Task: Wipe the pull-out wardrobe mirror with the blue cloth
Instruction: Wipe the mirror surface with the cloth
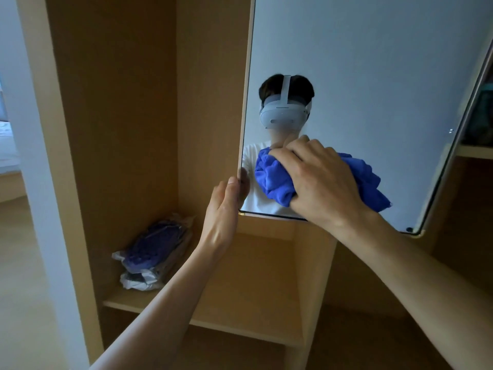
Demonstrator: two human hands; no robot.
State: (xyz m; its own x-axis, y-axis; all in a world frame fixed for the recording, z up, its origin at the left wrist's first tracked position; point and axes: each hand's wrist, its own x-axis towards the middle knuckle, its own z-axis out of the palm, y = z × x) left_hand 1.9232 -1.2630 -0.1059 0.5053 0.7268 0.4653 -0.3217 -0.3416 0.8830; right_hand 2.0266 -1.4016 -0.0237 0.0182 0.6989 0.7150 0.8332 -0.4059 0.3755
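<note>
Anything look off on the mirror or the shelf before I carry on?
No cracks or spills show. Only a small bright speck sits on the mirror near its right edge, smudge or fitting unclear. The plastic-wrapped bundle on the shelf is crumpled, nothing spilled.

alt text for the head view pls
The right hand grips a bunched blue cloth against the lower part of a pull-out wardrobe mirror, while the left hand rests against its left edge. A plastic-wrapped purple bundle lies on the wooden shelf.

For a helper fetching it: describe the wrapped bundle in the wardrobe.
Find the light-wood wardrobe compartment left of the pull-out mirror. On its shelf, by the left wall, lies a purple bundle, the only thing wrapped in clear plastic.
</note>
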